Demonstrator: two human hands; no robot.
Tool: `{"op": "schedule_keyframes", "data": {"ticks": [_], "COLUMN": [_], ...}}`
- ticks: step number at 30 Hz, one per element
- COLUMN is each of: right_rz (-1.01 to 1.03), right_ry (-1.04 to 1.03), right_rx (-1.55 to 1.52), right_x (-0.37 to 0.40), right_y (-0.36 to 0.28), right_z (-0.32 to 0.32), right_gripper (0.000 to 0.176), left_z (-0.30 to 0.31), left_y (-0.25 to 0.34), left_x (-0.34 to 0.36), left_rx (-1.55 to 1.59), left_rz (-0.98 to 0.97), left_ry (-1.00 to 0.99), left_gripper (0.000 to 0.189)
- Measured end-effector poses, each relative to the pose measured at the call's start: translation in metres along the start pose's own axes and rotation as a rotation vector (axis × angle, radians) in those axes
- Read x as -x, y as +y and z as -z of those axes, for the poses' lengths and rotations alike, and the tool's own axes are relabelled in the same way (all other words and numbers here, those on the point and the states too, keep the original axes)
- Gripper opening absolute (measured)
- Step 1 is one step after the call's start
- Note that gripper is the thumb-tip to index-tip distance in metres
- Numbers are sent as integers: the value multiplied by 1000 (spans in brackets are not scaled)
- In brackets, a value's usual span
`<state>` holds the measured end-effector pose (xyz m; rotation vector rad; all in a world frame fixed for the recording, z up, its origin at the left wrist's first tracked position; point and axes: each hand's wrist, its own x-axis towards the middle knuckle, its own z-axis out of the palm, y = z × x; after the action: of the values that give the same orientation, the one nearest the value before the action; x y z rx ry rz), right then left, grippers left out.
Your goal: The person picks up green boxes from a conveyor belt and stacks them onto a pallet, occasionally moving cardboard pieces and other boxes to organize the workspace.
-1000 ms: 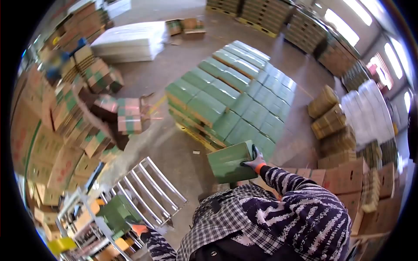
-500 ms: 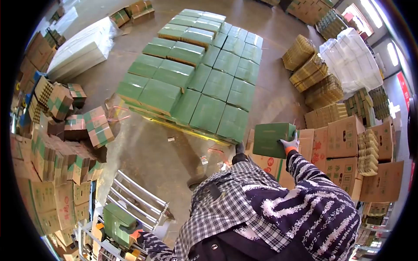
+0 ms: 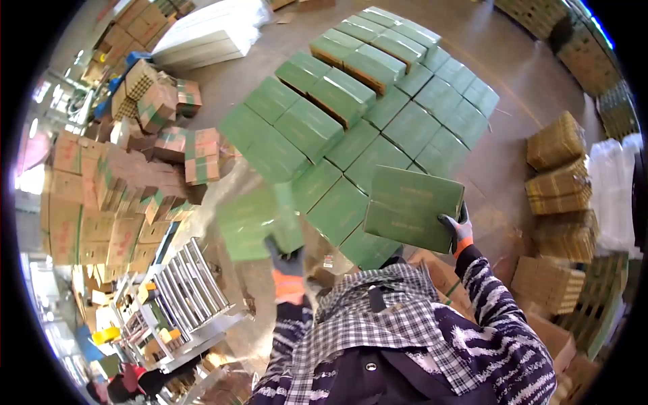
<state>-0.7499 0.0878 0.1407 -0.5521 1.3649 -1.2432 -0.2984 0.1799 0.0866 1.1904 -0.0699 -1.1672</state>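
Note:
Both my hands wear grey gloves with orange cuffs, and each holds a green box. My left hand (image 3: 286, 260) grips the near right side of one green box (image 3: 253, 226), which is blurred by motion and hangs over the near left side of the stack. My right hand (image 3: 460, 228) holds the right edge of another green box (image 3: 413, 206), tilted above the near right part of the stack. Below and beyond them spreads a large stack of green boxes (image 3: 351, 145), with a higher layer on its left side.
A metal roller conveyor (image 3: 192, 287) stands at the lower left. Piled brown cartons (image 3: 128, 185) line the left side. Bundled tan trays (image 3: 557, 185) and plastic-wrapped white stacks (image 3: 613, 196) are at the right. A wrapped white stack (image 3: 206, 34) lies at the upper left.
My left hand has lifted its green box off the conveyor and carried it up to the stack. My right hand's box has come over the stack's near edge. The view has turned left.

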Motion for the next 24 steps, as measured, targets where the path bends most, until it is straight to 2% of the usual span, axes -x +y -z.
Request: {"op": "schedule_keyframes", "data": {"ticks": [1,5,8,11,15,16,17,20,23,24], "right_rz": [-14,47,-81,-17,-78,-80,-80,-96,-113,-157], "right_ry": [-30,-86,-67,36,115,150,139,165,228,230], "right_rx": [-22,-13,-121,-155,-240,-264,-235,-255,-293,-314], "right_x": [-10,-40,-41,-58,-87,-102,-116,-174,-260,-287], "right_y": [-18,-58,-82,-73,-70,-64,-66,-81,-83,-91], "right_z": [-9,-16,-11,12,50,67,81,123,180,198], "right_gripper": [79,76,73,73,74,74,65,67,67,65], "left_z": [-68,-167,-213,-251,-304,-309,-326,-384,-460,-462], "left_y": [10,-22,-40,-67,-106,-129,-142,-193,-252,-296], "left_x": [7,-7,-10,-16,-18,-34,-36,-46,-71,-105], "left_rx": [213,184,49,-13,-156,-119,-118,-289,-329,-456], "left_rz": [182,200,167,218,271,313,313,308,354,311], "left_ry": [40,-69,-140,-158,-189,-195,-211,-172,-218,-219], "left_gripper": [62,52,54,54,51,62,62,54,60,60]}}
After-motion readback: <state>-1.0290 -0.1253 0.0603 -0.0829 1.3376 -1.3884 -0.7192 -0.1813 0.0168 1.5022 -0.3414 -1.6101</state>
